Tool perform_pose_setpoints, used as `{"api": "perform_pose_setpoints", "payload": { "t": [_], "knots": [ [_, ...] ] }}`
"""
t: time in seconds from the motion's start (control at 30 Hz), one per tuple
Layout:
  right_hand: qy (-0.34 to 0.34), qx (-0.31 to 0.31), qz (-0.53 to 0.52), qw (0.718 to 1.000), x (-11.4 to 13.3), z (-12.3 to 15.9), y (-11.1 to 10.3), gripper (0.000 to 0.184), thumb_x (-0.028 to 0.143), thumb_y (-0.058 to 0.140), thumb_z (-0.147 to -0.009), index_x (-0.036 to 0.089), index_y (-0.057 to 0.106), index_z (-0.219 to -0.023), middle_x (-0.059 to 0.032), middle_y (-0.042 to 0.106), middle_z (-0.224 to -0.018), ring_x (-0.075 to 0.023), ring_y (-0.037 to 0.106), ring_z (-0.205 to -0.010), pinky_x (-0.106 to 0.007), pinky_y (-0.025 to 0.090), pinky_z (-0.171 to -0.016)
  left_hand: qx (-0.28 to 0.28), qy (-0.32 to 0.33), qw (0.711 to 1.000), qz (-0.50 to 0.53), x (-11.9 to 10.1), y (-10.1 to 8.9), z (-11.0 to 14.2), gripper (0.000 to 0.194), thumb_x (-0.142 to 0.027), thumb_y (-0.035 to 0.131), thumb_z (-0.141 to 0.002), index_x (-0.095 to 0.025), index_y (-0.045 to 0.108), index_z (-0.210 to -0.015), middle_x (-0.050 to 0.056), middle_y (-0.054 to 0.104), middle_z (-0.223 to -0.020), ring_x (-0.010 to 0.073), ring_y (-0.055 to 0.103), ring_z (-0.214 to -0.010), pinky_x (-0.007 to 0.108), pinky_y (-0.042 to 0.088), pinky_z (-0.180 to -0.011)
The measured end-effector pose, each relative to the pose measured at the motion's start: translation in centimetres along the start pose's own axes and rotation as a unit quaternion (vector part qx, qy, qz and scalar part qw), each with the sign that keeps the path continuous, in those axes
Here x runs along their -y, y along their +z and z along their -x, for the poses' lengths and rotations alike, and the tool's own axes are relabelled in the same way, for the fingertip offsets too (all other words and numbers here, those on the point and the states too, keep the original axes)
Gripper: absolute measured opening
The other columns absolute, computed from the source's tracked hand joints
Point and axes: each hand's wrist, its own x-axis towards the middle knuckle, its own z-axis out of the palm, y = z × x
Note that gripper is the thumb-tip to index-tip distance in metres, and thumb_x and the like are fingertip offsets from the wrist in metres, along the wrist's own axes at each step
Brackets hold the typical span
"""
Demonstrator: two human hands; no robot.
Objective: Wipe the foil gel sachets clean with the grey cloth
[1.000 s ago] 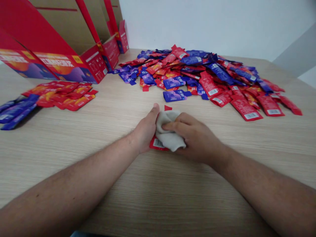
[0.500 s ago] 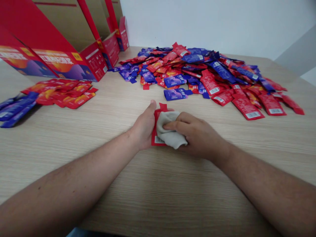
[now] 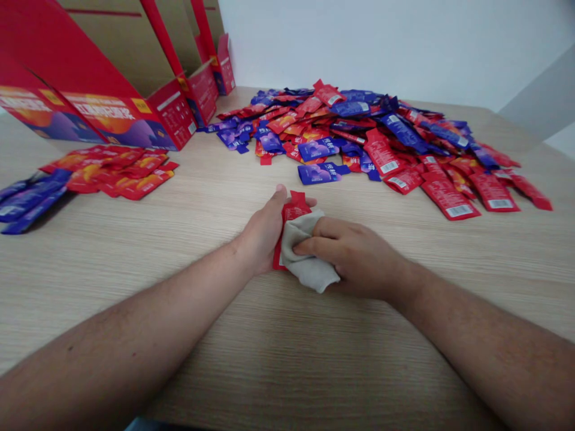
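left hand [image 3: 264,232] pinching the red sachet [image 3: 293,212] in narrowed fingers | right hand [image 3: 354,257] pressing its closed fingers on a pale cloth [image 3: 308,258] over the sachet | sachet sitting on the worktop [image 3: 269,371], below the sachet heap [image 3: 359,129] | firm, even pressure working best

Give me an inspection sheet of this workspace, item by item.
surface: light wood-grain tabletop, sachets lying on it.
job's things: glossy red sachet with a barcode, partly under a crumpled grey-beige cloth.
clutter: large heap of red and purple sachets; smaller group of red sachets and row of purple sachets at left; red cardboard display boxes.
grippers: left hand holds the sachet's edge; right hand presses the cloth onto it.
cables: nothing seen.
surroundings: white wall; grey panel at right.
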Motion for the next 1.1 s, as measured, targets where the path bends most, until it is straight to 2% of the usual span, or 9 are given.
{"api": "perform_pose_setpoints", "payload": {
  "t": [0.07, 0.2, 0.33, 0.5, 0.67, 0.8, 0.87, 1.03, 1.1],
  "knots": [
    [0.018, -0.030, 0.003, 0.999, 0.0, -0.1, 0.1, 0.033, 0.030, 0.073, -0.088, 0.021, 0.072, -0.120, -0.0080, 0.068, -0.102, -0.0232, 0.066, -0.086, -0.035, 0.053, -0.074, 0.007, 0.009, 1.000, -0.002, 0.3, 0.0, 0.0, 0.061, -0.061, 0.037, -0.107, -0.014, 0.074, -0.118, 0.012, 0.077, -0.081, 0.0225, 0.071, -0.065, 0.033, 0.058, -0.062],
    [0.080, -0.130, 0.023, 0.988, -0.6, -0.1, 0.0, 0.038, 0.028, 0.073, -0.087, 0.020, 0.070, -0.124, -0.0102, 0.069, -0.103, -0.0265, 0.066, -0.092, -0.038, 0.055, -0.077, 0.028, -0.017, 0.999, -0.030, 0.7, 0.0, -0.1, 0.057, -0.058, 0.037, -0.108, -0.015, 0.072, -0.122, 0.014, 0.079, -0.087, 0.0227, 0.072, -0.063, 0.036, 0.061, -0.063],
    [0.070, -0.107, 0.030, 0.991, -0.7, -0.1, -0.2, 0.041, 0.030, 0.075, -0.085, 0.022, 0.070, -0.125, -0.0103, 0.069, -0.108, -0.0271, 0.067, -0.096, -0.039, 0.055, -0.079, 0.036, -0.007, 0.999, -0.036, 0.9, -0.2, 0.0, 0.055, -0.058, 0.040, -0.107, -0.015, 0.073, -0.118, 0.013, 0.078, -0.083, 0.0238, 0.072, -0.063, 0.037, 0.062, -0.063],
    [0.109, -0.144, 0.030, 0.983, -0.7, -0.2, -0.3, 0.043, 0.024, 0.074, -0.082, 0.022, 0.070, -0.124, -0.0102, 0.072, -0.108, -0.0292, 0.067, -0.098, -0.042, 0.057, -0.083, 0.053, -0.046, 0.995, -0.073, 0.6, -0.1, 0.2, 0.065, -0.064, 0.031, -0.107, -0.014, 0.072, -0.114, 0.013, 0.075, -0.077, 0.0242, 0.072, -0.064, 0.037, 0.062, -0.059],
    [0.071, -0.096, 0.017, 0.993, -0.7, -0.2, -0.2, 0.040, 0.027, 0.072, -0.086, 0.022, 0.071, -0.126, -0.0105, 0.070, -0.110, -0.0268, 0.067, -0.099, -0.039, 0.057, -0.084, 0.048, -0.015, 0.998, -0.022, 0.8, 0.0, 0.1, 0.056, -0.060, 0.039, -0.107, -0.015, 0.070, -0.121, 0.010, 0.075, -0.076, 0.0218, 0.073, -0.066, 0.032, 0.062, -0.064],
    [0.121, -0.138, 0.034, 0.982, -0.8, -0.2, -0.3, 0.042, 0.026, 0.073, -0.083, 0.019, 0.071, -0.124, -0.0109, 0.072, -0.106, -0.0282, 0.067, -0.098, -0.041, 0.056, -0.084, 0.063, -0.048, 0.996, -0.048, 0.6, -0.1, 0.2, 0.066, -0.066, 0.033, -0.106, -0.014, 0.071, -0.120, 0.012, 0.075, -0.077, 0.0214, 0.070, -0.059, 0.034, 0.060, -0.059],
    [0.108, -0.112, 0.030, 0.987, 0.1, -0.3, -0.3, 0.040, 0.027, 0.073, -0.084, 0.018, 0.072, -0.123, -0.0120, 0.071, -0.106, -0.0279, 0.067, -0.096, -0.039, 0.056, -0.080, 0.059, -0.040, 0.997, -0.043, 0.5, 0.0, 0.3, 0.068, -0.066, 0.032, -0.106, -0.013, 0.072, -0.118, 0.012, 0.075, -0.076, 0.0212, 0.069, -0.059, 0.033, 0.059, -0.059],
    [-0.024, 0.058, 0.020, 0.998, 2.5, -0.3, -0.1, 0.030, 0.024, 0.070, -0.087, 0.022, 0.074, -0.116, -0.0066, 0.070, -0.102, -0.0216, 0.065, -0.085, -0.033, 0.051, -0.073, -0.020, 0.036, 0.998, -0.051, 0.3, 0.0, 0.2, 0.068, -0.071, 0.040, -0.103, -0.013, 0.075, -0.107, 0.010, 0.073, -0.071, 0.0200, 0.069, -0.059, 0.030, 0.055, -0.059],
    [-0.039, 0.061, 0.016, 0.997, 1.8, -0.2, -0.1, 0.030, 0.023, 0.070, -0.088, 0.024, 0.073, -0.118, -0.0044, 0.070, -0.102, -0.0196, 0.064, -0.084, -0.031, 0.049, -0.072, -0.025, 0.037, 0.998, -0.045, 0.2, 0.0, 0.1, 0.067, -0.070, 0.038, -0.103, -0.013, 0.075, -0.106, 0.011, 0.074, -0.073, 0.0203, 0.069, -0.060, 0.030, 0.055, -0.060]
  ]
}}
